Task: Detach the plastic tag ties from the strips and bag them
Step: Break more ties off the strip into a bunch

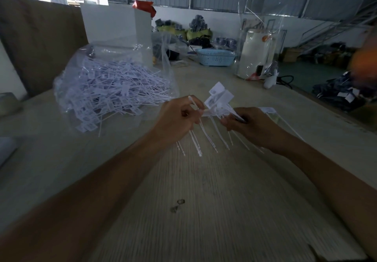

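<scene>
Nearest, a pale, streaky wooden table [204,210] is seen, with two small dark marks on it. Above the table, a strip of thin white plastic tag ties [216,111] is held up between two hands. The left hand [179,117] has its fingers curled, and one end of the strip is pinched by them. The right hand [242,123] is curled too, and the other part of the strip is gripped by it. The flat square tags are pointed up and away, and the long thin tails are hung down toward the table.

For this step to be done well, the strip should be held still by one hand while one tie is gripped close to its joint and snapped off with a short twist. A pull on the thin tail could bend it, so the tail is best left alone.

Farther back on the left, a big clear plastic bag [67,82] is laid on the table, and a large heap of loose white ties [114,90] is held inside it. Its mouth seems to be turned toward the hands, so new ties can be dropped in easily.

Farthest away, a light blue plastic basket [216,57] is seen.
</scene>
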### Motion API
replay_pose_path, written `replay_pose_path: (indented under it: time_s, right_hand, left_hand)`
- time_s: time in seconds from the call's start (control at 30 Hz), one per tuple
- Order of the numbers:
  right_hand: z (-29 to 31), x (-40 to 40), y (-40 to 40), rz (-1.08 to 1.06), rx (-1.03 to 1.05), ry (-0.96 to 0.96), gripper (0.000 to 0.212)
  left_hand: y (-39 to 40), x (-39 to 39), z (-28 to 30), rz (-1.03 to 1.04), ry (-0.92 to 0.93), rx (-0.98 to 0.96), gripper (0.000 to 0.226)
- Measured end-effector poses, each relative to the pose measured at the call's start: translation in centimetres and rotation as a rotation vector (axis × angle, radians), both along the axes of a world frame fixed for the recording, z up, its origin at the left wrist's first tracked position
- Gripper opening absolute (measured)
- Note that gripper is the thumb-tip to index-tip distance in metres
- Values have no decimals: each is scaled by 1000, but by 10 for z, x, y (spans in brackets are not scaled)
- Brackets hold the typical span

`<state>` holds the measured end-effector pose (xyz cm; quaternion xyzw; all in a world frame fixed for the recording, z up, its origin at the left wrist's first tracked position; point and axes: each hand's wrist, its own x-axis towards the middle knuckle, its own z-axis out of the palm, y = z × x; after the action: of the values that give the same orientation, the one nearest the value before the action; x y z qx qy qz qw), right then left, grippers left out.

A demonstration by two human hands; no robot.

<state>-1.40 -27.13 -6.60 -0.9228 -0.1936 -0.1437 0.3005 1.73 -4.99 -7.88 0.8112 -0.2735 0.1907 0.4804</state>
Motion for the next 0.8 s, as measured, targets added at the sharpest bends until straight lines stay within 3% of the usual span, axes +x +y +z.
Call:
replay_pose_path:
  time_s: [0.17,0.3,0.57,0.8]
  right_hand:
    - [-3,-1,4,-8,-83,15,36]
    - [-2,-4,9,29,105,55,30]
    - [0,-3,8,5,226,27,25]
    - [-3,-1,10,-16,6,-16,22]
  left_hand:
    - [0,0,1,-6,47,-1,5]
    - [1,1,-1,-22,66,-20,11]
    - [-2,4,-3,-5,38,-25,20]
    - [-1,1,-3,5,68,-14,32]
